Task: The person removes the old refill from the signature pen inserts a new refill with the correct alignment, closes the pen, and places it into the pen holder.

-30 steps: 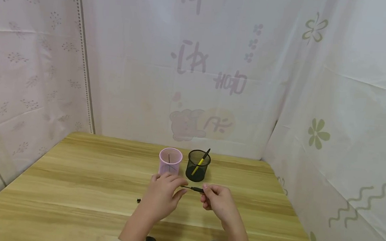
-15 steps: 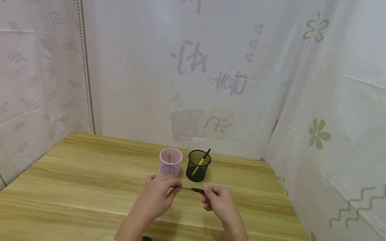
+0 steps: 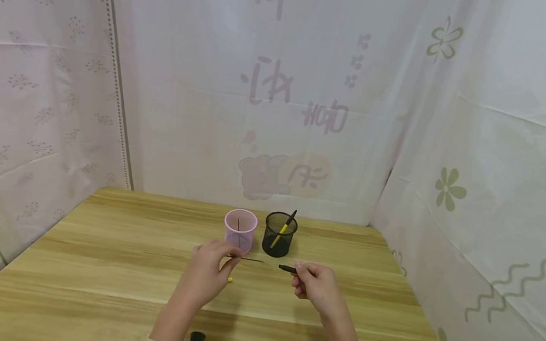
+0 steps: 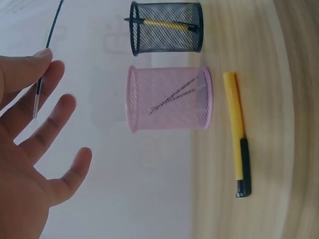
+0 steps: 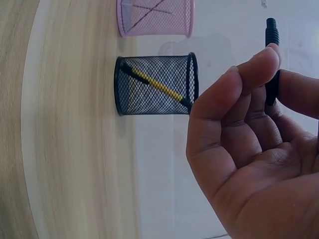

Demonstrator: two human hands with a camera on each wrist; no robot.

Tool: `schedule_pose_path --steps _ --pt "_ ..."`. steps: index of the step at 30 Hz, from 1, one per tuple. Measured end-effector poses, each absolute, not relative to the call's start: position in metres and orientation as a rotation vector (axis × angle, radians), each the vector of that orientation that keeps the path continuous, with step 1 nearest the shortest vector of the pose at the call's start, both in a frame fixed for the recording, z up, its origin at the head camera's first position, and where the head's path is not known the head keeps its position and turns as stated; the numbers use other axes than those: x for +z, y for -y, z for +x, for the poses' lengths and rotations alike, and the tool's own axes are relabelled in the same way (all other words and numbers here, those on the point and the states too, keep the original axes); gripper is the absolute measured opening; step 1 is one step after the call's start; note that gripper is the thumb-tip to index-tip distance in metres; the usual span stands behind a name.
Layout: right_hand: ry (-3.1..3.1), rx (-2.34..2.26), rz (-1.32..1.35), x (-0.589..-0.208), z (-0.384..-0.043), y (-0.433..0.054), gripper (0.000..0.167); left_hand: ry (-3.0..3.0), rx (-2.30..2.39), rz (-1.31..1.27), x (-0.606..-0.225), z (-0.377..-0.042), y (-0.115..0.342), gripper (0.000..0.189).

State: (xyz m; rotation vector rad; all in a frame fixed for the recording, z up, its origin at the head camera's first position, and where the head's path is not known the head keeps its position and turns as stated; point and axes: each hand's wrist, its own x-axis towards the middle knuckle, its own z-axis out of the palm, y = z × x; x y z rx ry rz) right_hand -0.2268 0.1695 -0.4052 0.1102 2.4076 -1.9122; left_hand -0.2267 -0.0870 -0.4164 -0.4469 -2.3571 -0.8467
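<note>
Between thumb and forefinger, my left hand (image 3: 206, 271) pinches a thin dark pen refill (image 3: 251, 260), whose clear end shows below the fingers in the left wrist view. The other left fingers are spread. My right hand (image 3: 317, 290) pinches the black threaded front section of a pen (image 5: 272, 32), its threaded end toward the refill. A gap separates refill and front section. On the table lies a yellow pen barrel (image 4: 233, 124) with a black clip, mostly hidden behind my left hand in the head view.
Behind the left hand stands a pink mesh pen cup (image 3: 240, 237) with thin dark refills inside. Right of it, a black mesh pen cup (image 3: 268, 244) holds a yellow and black pen (image 3: 282, 232). Printed curtains (image 3: 199, 133) hang beyond the wooden table (image 3: 105, 264).
My left hand has moved left, drawing the refill out of the black front section. My right hand has shifted slightly right. A yellow end of the barrel now shows beside my left hand.
</note>
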Motion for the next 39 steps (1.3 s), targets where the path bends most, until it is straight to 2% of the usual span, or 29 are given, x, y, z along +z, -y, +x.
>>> schedule_pose_path --steps 14,39 --pt "-2.395 -1.915 0.13 -0.406 -0.223 -0.171 0.03 2.32 -0.936 -0.403 -0.427 -0.255 0.079 0.01" --pt "-2.431 -1.928 0.157 -0.4 -0.223 -0.169 0.031 2.315 -1.0 -0.505 -0.424 -0.238 0.07 0.011"
